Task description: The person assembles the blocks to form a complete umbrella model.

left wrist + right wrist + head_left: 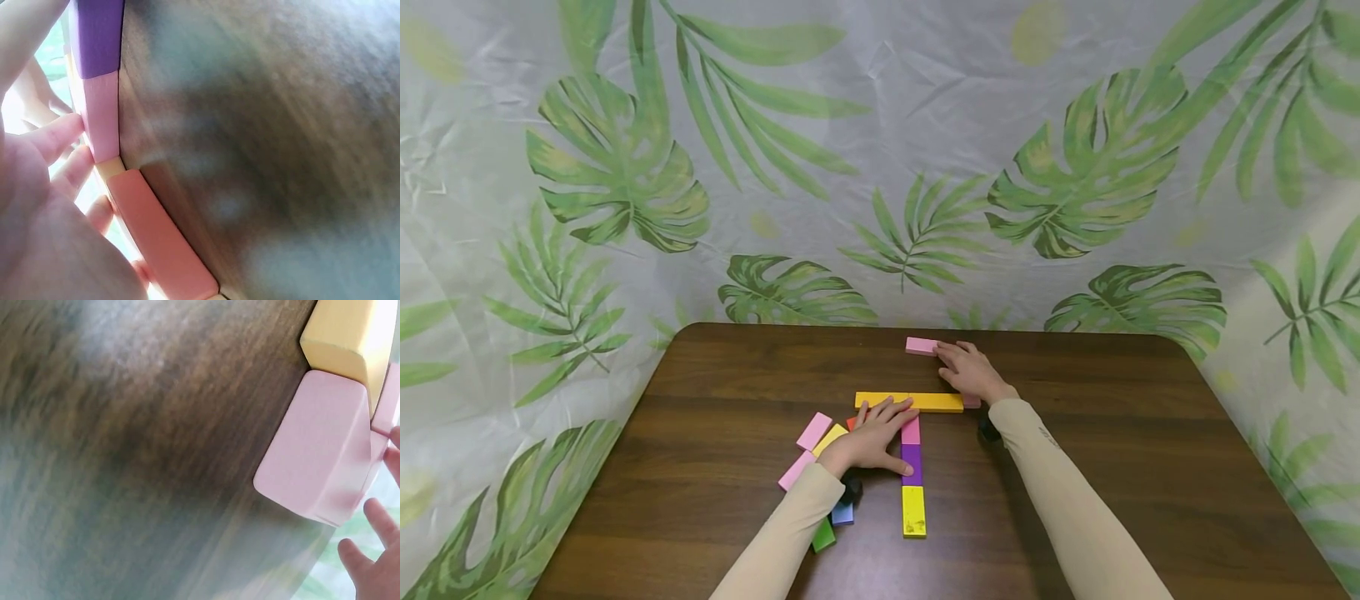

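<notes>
The pink block (921, 346) lies flat on the table (1150, 467), at the far side, right at the fingertips of the right hand (967, 372). The fingers lie out fairly straight and touch the block's end; I do not see them curled round it. Just behind that hand, nearer the person, lie two yellow bars (910, 402) end to end, with another small pink block (319, 447) at their right end.

The left hand (872, 435) lies flat, fingers spread, on the left part of the yellow bars. Beside its thumb a line of blocks runs back toward the person: pink (911, 431), purple (912, 464), then yellow (913, 511).

What could go wrong: the right wrist sits close over the yellow bars, so pulling the pink block back could bump them out of line. If the left hand slides, it could push the bars or knock the row by its thumb crooked. A push with straight fingers might also let the block slip away.

More loose blocks (815, 431) lie left of the left hand.
</notes>
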{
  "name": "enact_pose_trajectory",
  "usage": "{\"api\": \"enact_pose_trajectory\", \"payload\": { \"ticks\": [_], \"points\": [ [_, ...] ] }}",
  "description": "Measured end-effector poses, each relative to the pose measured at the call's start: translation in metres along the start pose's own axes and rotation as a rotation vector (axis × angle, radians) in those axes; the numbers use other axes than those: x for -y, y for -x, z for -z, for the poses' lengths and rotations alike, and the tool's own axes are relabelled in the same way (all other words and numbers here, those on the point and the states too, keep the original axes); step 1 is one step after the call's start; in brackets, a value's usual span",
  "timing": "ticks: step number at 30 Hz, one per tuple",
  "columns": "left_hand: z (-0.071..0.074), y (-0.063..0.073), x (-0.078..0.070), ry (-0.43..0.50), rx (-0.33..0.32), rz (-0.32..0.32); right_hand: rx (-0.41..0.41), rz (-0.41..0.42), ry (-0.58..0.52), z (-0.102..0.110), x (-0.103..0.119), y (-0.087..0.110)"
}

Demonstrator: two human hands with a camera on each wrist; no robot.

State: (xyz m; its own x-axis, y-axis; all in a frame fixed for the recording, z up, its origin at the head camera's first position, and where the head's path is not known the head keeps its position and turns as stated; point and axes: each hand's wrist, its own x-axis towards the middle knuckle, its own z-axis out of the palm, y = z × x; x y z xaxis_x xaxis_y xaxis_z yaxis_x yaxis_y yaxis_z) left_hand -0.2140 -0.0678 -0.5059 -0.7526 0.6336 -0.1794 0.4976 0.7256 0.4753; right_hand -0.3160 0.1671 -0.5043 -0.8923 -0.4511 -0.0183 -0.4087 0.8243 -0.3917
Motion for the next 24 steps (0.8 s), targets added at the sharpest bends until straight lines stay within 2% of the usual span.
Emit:
{"api": "enact_pose_trajectory", "payload": {
  "ticks": [7,18,24],
  "points": [
    [-0.0012,-0.0010,0.0014,-0.003,0.001,0.001,-0.067,-0.010,-0.020,-0.0055,-0.0059,0.0020],
    [-0.0010,-0.0013,0.0014,-0.012,0.005,-0.003,-0.088,-0.007,-0.035,-0.0083,-0.0076,0.0041],
    [-0.0007,-0.0006,0.0008,-0.007,0.004,-0.003,-0.117,-0.011,-0.086,-0.0079,-0.0100,0.0090]
  ]
}}
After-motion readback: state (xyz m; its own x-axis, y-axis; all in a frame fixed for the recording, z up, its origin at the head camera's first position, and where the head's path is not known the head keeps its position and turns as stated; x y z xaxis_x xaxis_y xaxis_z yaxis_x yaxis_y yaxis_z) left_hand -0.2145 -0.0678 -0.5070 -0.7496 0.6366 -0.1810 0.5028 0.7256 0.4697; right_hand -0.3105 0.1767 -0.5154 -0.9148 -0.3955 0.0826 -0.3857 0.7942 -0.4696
